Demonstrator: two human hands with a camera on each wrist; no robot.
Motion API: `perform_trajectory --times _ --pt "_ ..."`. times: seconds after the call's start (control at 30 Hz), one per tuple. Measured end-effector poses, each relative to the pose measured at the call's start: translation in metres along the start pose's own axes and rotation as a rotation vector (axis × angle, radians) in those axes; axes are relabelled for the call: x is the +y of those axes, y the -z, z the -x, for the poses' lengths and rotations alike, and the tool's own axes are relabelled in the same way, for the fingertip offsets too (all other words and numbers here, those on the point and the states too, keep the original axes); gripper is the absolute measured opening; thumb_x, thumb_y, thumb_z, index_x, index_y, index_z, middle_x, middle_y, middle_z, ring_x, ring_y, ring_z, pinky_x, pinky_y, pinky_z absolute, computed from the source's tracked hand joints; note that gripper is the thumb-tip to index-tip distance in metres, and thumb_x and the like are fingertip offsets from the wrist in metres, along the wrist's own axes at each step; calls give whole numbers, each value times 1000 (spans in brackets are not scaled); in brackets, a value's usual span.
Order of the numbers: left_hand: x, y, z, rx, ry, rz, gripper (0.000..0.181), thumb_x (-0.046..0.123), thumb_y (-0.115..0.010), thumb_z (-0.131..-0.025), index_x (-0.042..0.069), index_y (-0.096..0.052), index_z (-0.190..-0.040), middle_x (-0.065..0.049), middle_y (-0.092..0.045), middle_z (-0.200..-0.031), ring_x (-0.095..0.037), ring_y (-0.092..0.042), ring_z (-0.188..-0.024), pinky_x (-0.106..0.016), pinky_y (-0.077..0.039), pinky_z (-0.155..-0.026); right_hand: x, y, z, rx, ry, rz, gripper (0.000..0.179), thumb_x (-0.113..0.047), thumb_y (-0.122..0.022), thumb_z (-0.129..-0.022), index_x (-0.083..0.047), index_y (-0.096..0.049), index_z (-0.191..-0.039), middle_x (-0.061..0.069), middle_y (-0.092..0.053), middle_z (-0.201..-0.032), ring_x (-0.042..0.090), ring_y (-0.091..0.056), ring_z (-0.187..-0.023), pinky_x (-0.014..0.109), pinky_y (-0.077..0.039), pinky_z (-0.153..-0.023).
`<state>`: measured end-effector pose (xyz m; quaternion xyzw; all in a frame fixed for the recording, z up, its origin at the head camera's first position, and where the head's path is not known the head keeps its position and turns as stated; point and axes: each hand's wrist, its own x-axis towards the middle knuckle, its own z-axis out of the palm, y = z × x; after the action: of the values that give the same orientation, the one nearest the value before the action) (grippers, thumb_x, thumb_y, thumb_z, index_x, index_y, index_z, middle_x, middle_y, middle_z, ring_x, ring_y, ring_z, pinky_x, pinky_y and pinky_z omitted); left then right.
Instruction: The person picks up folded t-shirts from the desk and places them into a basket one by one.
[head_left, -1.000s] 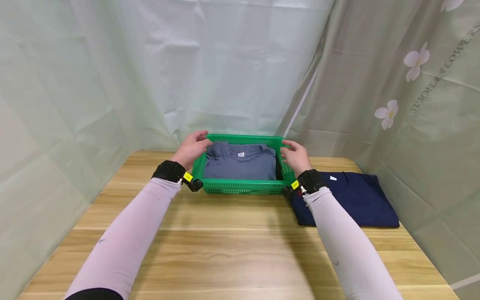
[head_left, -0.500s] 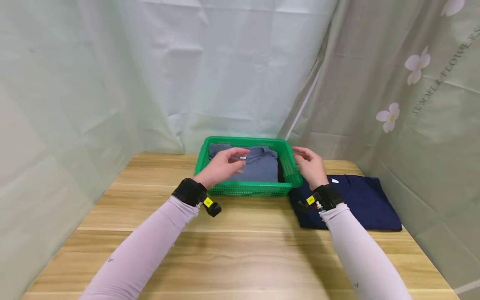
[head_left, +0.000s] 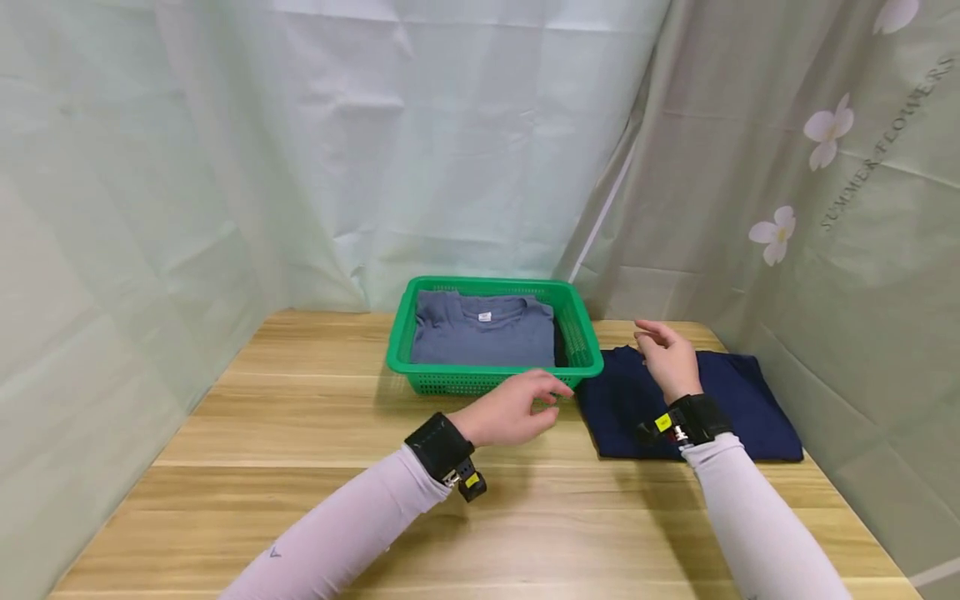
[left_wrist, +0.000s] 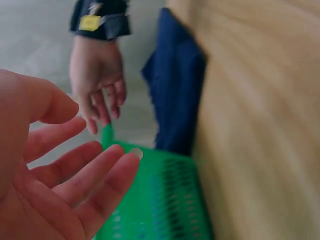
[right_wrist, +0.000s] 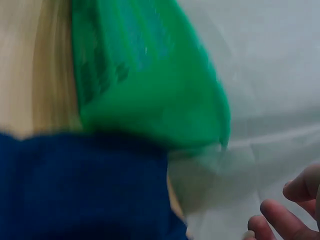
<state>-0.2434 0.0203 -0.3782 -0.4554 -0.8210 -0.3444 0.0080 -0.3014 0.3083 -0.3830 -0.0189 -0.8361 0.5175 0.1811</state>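
Note:
A folded grey-blue T-shirt (head_left: 491, 337) with a white neck label lies inside the green plastic basket (head_left: 491, 385). My left hand (head_left: 513, 408) is in front of the basket's near right corner, fingers loosely bent and holding nothing. Over the folded navy T-shirt (head_left: 742, 417), to the basket's right, is my right hand (head_left: 671, 365), its fingers relaxed and holding nothing. In the left wrist view the left hand (left_wrist: 65, 165) shows its bare palm. At the lower right of the right wrist view, only fingertips of the right hand (right_wrist: 285, 215) appear, apart from the navy shirt (right_wrist: 85, 190).
Both shirts and the basket rest on a wood-grain table (head_left: 315, 475). Pale curtains (head_left: 465, 150) hang behind it and along both sides. A dark item (head_left: 560, 346) shows at the right of the grey-blue shirt inside the basket.
My left hand has left the basket's left rim, crossed over the grey-blue shirt and come forward to the right. My right hand has moved from the right rim to over the navy shirt.

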Motion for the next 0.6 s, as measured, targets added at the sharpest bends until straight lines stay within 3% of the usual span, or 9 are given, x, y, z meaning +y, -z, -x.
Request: perform_trajectory --times 0.13,0.27,0.43,0.6 --pt "-1 -28 -5 -52 -17 -124 33 11 -58 -97 7 -62 -129 -1 -57 -125 -8 -50 -113 -22 -43 -97 20 16 -1 34 -45 89 34 -14 -56 -101 -6 -62 -133 19 -64 -118 26 -58 -100 21 -47 -69" --pt "-2 -52 -12 -102 1 -167 34 13 -55 -99 8 -61 -132 -3 -54 -132 -6 -44 -122 -22 -39 -103 40 36 -1 62 -82 224 36 -12 -55 -98 -5 -61 -133 21 -63 -119 31 -55 -106 35 -45 -80" --pt "-3 -73 -24 -131 15 -232 38 14 -54 -99 8 -58 -136 -11 -45 -144 -11 -34 -132 -24 -34 -108 66 62 0 87 -151 381 39 -15 -53 -97 -3 -60 -133 23 -62 -121 37 -54 -108 50 -43 -89" --pt "-1 -86 -32 -209 -10 -398 43 24 -52 -102 14 -51 -144 -6 -34 -153 -12 -25 -137 -26 -28 -111 84 78 2 93 -240 484 40 -17 -52 -99 1 -57 -135 27 -56 -126 43 -49 -111 56 -40 -92"
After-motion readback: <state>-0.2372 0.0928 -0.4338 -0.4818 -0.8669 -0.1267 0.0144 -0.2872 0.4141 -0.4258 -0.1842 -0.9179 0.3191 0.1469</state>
